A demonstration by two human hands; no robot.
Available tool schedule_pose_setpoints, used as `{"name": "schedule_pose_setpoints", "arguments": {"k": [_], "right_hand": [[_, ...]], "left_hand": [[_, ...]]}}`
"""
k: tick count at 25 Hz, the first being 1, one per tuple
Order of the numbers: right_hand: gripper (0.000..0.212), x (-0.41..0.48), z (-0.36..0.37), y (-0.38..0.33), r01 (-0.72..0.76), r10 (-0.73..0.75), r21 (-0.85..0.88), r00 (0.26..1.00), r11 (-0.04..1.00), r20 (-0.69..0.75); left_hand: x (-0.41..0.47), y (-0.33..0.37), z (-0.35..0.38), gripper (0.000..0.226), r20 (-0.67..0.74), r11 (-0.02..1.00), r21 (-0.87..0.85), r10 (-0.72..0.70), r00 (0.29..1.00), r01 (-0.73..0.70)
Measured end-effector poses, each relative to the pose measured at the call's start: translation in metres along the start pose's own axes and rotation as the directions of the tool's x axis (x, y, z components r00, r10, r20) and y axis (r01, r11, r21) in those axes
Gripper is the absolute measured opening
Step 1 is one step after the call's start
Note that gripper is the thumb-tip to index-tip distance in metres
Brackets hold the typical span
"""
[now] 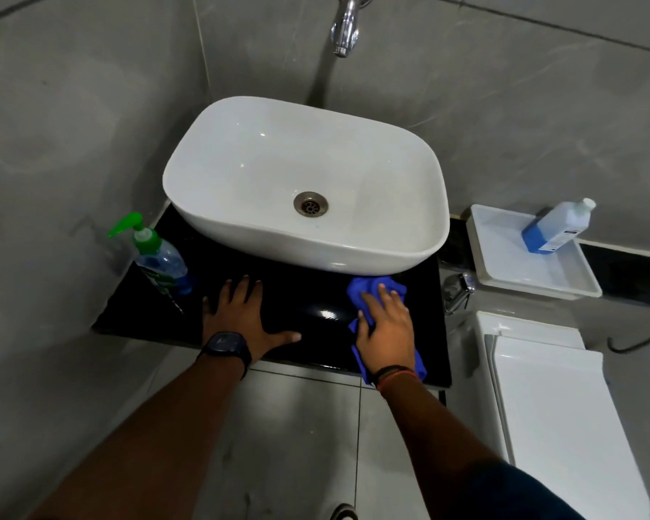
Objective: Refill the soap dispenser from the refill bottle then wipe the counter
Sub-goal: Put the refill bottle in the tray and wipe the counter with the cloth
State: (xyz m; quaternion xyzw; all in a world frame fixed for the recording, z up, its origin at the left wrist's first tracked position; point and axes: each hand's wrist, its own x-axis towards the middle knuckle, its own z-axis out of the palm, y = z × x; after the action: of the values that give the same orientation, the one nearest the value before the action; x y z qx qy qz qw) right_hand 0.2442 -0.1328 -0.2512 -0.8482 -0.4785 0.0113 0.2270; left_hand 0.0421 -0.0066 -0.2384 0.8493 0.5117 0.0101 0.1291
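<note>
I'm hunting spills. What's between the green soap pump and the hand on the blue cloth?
Head view: the left hand lies flat on the black counter there; the rest is bare.

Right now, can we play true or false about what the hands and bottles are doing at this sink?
1. The right hand presses a blue cloth on the black counter. True.
2. The left hand holds the soap dispenser. False: it lies flat on the counter, beside the dispenser and not touching it.
3. The refill bottle is in the white tray. True.
4. The sink is full of water. False: the bowl is empty and its drain shows.
</note>
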Motion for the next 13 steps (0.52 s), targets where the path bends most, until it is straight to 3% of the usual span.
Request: {"name": "schedule_pose_setpoints", "arguments": {"k": [2,4,7,10,13], "right_hand": [[0.038,-0.001,0.003,-0.003,-0.186,0.184,-0.021,0.979,0.982,-0.083],[0.038,-0.001,0.008,-0.021,-0.225,0.224,0.011,0.968,0.974,-0.117],[0.039,-0.006,0.024,-0.064,0.015,-0.015,0.092,1.000,0.996,0.003],[0.043,-0.003,0.030,-0.089,0.232,-0.275,0.256,0.950,0.938,0.145],[0.038,0.005,0.023,-0.071,0.338,-0.395,0.296,0.904,0.894,0.162]], "left_hand": [[-0.001,-0.003,0.000,0.120,0.001,1.000,0.002,0.009,1.000,-0.009],[-0.001,-0.003,0.001,0.119,-0.002,1.000,0.006,0.014,1.000,-0.014],[-0.002,-0.003,0.002,0.114,-0.023,0.999,0.022,0.024,0.999,-0.024],[-0.004,-0.017,-0.001,0.107,-0.024,0.998,0.037,0.047,0.999,-0.046],[-0.010,-0.034,-0.006,0.111,-0.048,0.999,0.034,0.033,0.998,-0.032]]}}
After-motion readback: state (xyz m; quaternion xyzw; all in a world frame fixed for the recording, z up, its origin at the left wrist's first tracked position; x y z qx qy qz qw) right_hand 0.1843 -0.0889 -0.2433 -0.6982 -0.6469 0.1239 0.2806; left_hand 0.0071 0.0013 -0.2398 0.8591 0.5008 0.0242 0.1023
